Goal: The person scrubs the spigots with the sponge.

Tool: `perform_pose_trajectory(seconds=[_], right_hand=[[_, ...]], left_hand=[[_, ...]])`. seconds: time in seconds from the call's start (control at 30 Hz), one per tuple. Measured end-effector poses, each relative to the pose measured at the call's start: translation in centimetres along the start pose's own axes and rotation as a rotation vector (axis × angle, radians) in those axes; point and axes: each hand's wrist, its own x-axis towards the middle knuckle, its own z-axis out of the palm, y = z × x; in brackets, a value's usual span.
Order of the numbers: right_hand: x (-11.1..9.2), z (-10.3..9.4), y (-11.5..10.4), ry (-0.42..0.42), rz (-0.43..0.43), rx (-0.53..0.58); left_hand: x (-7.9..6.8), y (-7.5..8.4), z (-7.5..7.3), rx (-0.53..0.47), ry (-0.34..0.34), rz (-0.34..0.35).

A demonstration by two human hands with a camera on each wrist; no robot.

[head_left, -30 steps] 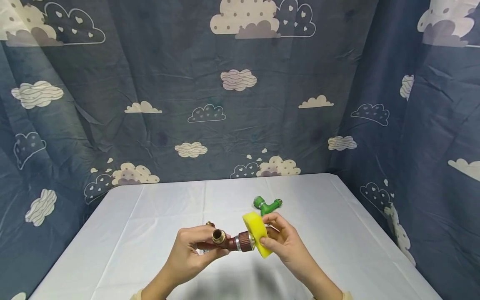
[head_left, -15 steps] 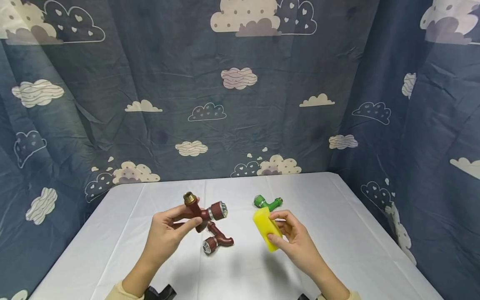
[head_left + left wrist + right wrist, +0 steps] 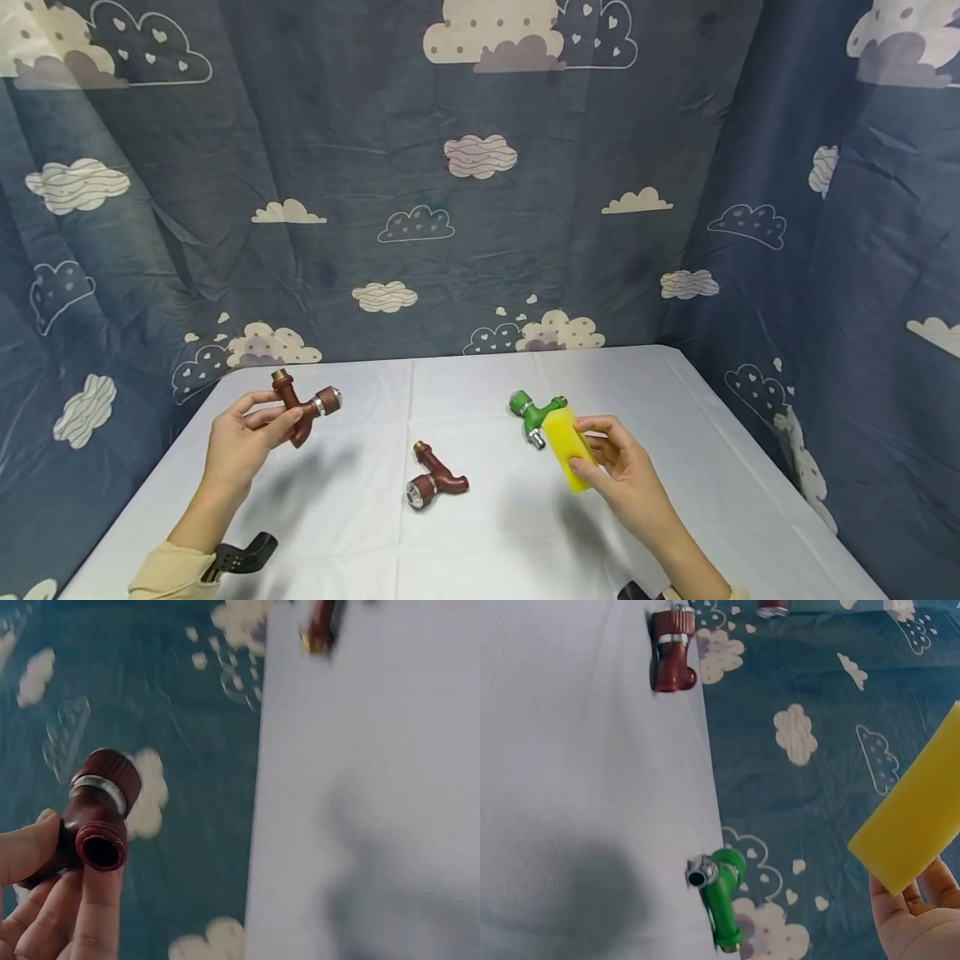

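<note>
In the head view my left hand (image 3: pixel 238 442) pinches a dark red tap (image 3: pixel 300 414) with a ribbed knob and a brass threaded end, held up over the left of the table. The left wrist view shows the tap's open mouth (image 3: pixel 103 850) facing the camera. My right hand (image 3: pixel 626 471) grips a yellow sponge (image 3: pixel 567 450) between thumb and fingers, above the table's right half. Just behind the sponge lies a green tap (image 3: pixel 534 414) with a silver spout, partly covered by it in the head view. Another dark red tap (image 3: pixel 441 482) rests mid-table between both hands.
A white cloth covers the table (image 3: pixel 480 550). Dark blue curtains (image 3: pixel 337 167) with cloud prints stand behind it and along both sides. A black wrist mount (image 3: pixel 246 554) sticks out from the left sleeve (image 3: pixel 176 573).
The left hand has carried its red tap away from the sponge, far to the left, uncovering the red tap on the table. The right hand has moved right with the sponge.
</note>
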Motion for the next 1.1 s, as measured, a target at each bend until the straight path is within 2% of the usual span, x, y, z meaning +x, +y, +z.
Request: perform_pose_trajectory(seconds=[0.17,0.27,0.4,0.77,1.1], right_hand=[[0.0,-0.7,0.3,0.029,-0.019,0.011],[0.0,-1.0,0.5,0.052,-0.034,0.023],[0.0,-1.5,0.7,0.076,-0.031,0.048],[0.4,-2.1,0.8,0.076,-0.075,0.056],[0.3,-2.0,1.0,0.087,-0.058,0.046]], left_hand=[[2.0,-2.5,-3.0,0.023,-0.142,-0.121],[2.7,-3.8,-4.3,0.081,-0.191,-0.173],[3.2,-5.0,-5.5,0.133,-0.198,-0.211],[3.5,-7.3,-6.6,0.125,-0.159,-0.333],[3.1,-8.0,-6.4,0.095,-0.152,-0.394]])
